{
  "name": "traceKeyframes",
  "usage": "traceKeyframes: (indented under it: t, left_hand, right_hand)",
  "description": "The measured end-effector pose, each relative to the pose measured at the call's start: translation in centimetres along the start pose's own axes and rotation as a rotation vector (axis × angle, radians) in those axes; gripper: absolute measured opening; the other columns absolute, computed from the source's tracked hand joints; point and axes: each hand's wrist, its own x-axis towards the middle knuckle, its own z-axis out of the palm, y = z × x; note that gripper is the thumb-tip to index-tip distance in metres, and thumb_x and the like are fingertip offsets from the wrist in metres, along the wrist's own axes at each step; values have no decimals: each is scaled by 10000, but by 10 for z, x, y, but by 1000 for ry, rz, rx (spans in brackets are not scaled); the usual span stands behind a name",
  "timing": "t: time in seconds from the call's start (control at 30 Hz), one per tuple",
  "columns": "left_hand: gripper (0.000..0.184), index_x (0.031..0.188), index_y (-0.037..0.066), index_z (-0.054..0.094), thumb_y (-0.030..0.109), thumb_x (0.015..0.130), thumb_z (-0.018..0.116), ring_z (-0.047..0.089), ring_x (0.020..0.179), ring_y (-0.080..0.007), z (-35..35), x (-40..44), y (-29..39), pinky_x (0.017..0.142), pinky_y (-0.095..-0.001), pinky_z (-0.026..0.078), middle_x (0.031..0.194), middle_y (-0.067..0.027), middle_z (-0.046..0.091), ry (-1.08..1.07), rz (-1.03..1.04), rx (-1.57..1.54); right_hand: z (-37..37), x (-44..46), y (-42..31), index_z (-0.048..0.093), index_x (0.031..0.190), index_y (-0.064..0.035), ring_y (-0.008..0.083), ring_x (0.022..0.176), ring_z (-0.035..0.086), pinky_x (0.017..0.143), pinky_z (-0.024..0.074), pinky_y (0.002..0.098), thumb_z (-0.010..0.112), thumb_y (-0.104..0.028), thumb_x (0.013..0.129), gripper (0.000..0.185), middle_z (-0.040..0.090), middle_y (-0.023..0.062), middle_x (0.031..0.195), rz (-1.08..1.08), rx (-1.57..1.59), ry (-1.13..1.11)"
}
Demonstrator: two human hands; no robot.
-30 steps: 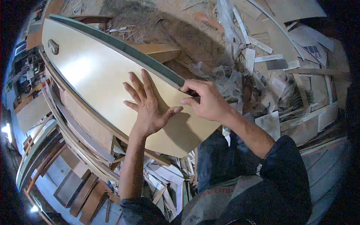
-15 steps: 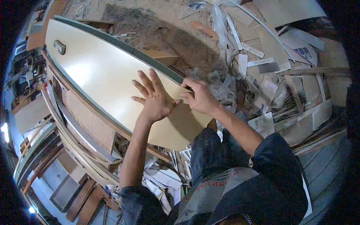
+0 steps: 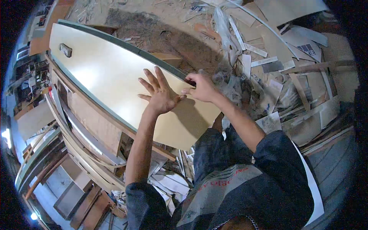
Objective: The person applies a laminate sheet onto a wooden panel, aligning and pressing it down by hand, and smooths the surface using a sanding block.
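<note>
A long cream panel (image 3: 103, 73) lies in front of me, with a dark green strip (image 3: 126, 50) along its far edge. My left hand (image 3: 161, 96) is over the panel near its right part, fingers spread, holding nothing. Beside it my right hand (image 3: 203, 88) is bent at the panel's far right edge, thumb on top and the other fingers curled over the rim, pinching the panel edge. A small dark object (image 3: 65, 50) rests on the panel's upper left end.
Curved wooden strips (image 3: 76, 153) stand at the left. White offcuts (image 3: 170, 184) lie below the panel. Clear plastic sheeting (image 3: 224, 30), boards and scraps (image 3: 264, 61) cover the floor at the right. Brown boards (image 3: 90, 207) lean at the lower left.
The view has shifted, so the panel sits slightly differently in it. Both hands stay on or over the panel's right part, the left spread and the right at the edge.
</note>
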Motion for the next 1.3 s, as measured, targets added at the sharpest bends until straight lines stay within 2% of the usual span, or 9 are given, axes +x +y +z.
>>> traceKeyframes:
  t: [0.13,0.2,0.4,0.6,0.83,0.93,1.03,1.1,1.3]
  left_hand:
    - [1474,1537,47,-269,621,723,818,-359,1323,-657,8,4,-8,951,-890,12,1500,-388,-377,-33,24,30]
    - [1486,1520,24,-289,615,727,820,-383,1307,-653,12,3,-10,1005,-846,-52,1481,-402,-388,131,145,0]
    - [1495,1492,-41,-298,655,736,788,-433,1307,-595,0,3,-3,1061,-722,-208,1451,-439,-386,-4,77,8]
    - [1464,1471,-154,-226,713,764,719,-356,1367,-596,7,5,-9,1090,-721,-172,1501,-455,-286,75,170,148]
    - [1495,1492,-115,-230,795,731,679,-333,1404,-562,7,0,-8,1104,-707,-166,1531,-417,-281,107,156,112]
    - [1510,1518,-55,-234,802,704,706,-360,1342,-627,6,-1,-6,1045,-776,-143,1473,-452,-340,184,212,33]
    - [1519,1537,3,-237,805,678,725,-331,1342,-654,-1,-3,5,990,-854,-46,1498,-405,-360,-30,-44,-4]
    - [1527,1547,46,-242,831,654,716,-311,1340,-673,15,0,-10,905,-912,34,1523,-348,-376,159,93,-8]
    - [1527,1547,54,-245,844,653,707,-320,1322,-686,-3,-2,3,869,-924,38,1519,-356,-376,-26,-39,-14]
  right_hand:
    - [-1,1,-5,669,1032,30,233,863,711,778,544,387,851,-211,787,389,738,182,939,-9,-106,-3]
    - [0,-1,-3,670,1037,28,239,848,712,773,545,390,854,-221,786,398,738,183,927,-27,-117,17]
    - [1,0,0,674,1034,28,263,841,724,775,548,394,848,-230,794,393,740,181,925,-50,-172,50]
    - [-4,0,-5,682,1045,21,262,884,733,788,552,394,843,-244,799,396,743,179,951,10,-118,-19]
    - [-13,-6,-4,678,1087,22,265,930,732,835,559,393,852,-250,793,437,741,180,1003,-82,-75,-41]
    - [-9,-2,16,673,1104,24,262,961,729,865,559,400,856,-262,791,462,739,175,1022,-130,6,-67]
    - [-12,-2,8,673,1095,26,242,981,725,876,555,397,864,-262,780,468,740,168,1022,-121,12,-53]
    - [-13,-3,0,675,1081,27,229,987,723,873,552,392,871,-261,772,465,742,166,1018,-98,-3,-58]
    - [-5,1,16,681,1030,18,215,953,722,836,545,374,891,-271,740,461,746,148,991,-92,83,-35]
